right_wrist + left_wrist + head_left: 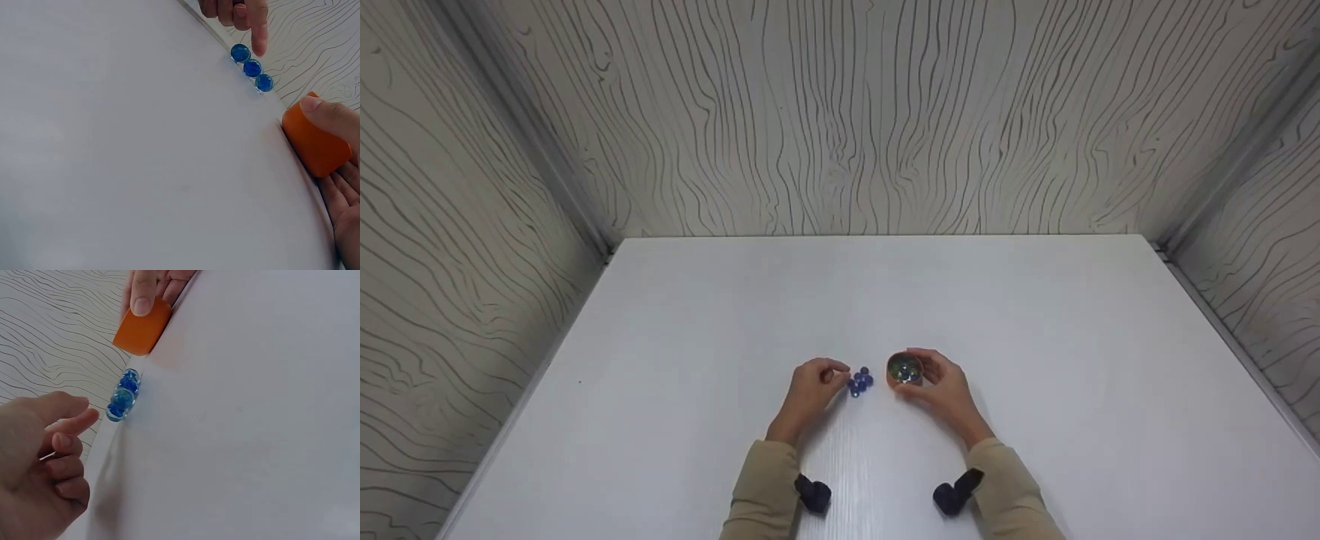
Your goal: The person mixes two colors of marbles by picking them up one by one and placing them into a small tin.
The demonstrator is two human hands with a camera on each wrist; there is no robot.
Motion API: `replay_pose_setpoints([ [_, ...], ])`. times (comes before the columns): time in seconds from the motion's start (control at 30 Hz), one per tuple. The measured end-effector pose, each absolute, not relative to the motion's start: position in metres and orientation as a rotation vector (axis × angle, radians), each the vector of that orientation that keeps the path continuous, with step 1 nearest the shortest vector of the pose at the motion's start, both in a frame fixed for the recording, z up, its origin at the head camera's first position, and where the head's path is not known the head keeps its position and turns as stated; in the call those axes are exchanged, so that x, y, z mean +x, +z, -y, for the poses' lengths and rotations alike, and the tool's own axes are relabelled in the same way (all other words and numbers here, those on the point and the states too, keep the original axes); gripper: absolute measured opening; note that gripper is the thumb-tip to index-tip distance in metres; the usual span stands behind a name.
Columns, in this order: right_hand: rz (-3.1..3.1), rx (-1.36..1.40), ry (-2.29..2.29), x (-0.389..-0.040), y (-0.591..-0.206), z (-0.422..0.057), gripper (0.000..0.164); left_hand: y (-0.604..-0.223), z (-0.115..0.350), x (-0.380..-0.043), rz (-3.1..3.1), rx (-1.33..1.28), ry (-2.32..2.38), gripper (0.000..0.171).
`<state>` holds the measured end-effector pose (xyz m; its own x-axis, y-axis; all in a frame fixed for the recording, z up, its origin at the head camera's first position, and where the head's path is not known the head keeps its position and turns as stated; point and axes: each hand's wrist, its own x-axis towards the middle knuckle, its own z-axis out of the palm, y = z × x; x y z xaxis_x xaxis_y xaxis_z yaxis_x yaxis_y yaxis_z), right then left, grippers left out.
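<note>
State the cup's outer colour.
The cup is orange outside, clearest in the right wrist view.

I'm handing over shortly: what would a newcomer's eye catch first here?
The blue marbles, clustered on the white table between the left grip and right grip. Next, the orange cup just right of them, held in the right grip, with more marbles inside.

- Small round blue translucent marbles [252,68]: glassy, smooth, glossy.
- Rounded orange cup [316,139]: smooth outer wall, low sheen; plastic or ceramic, unclear.
- Broad flat white surface [735,315]: smooth, softly reflective.
- Pale wall panels with dark wood-grain lines [840,120]: fairly matt.
- Grey corner strip [527,127]: metal-looking, dull.
- Beige sleeves [765,480]: matt cloth, creased.
</note>
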<state>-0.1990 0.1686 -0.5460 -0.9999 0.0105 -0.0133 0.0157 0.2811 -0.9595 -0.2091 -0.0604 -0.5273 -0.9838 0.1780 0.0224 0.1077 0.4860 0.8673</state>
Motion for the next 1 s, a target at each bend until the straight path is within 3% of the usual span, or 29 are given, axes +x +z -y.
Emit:
replay_pose_setpoints([
  [1.0, -2.509, 0.019, -1.907, -0.1991, -0.5467, -0.1683, 0.061, -0.5355, 0.0572, -0.2057, -2.690, 0.196, 1.419, 0.014],
])
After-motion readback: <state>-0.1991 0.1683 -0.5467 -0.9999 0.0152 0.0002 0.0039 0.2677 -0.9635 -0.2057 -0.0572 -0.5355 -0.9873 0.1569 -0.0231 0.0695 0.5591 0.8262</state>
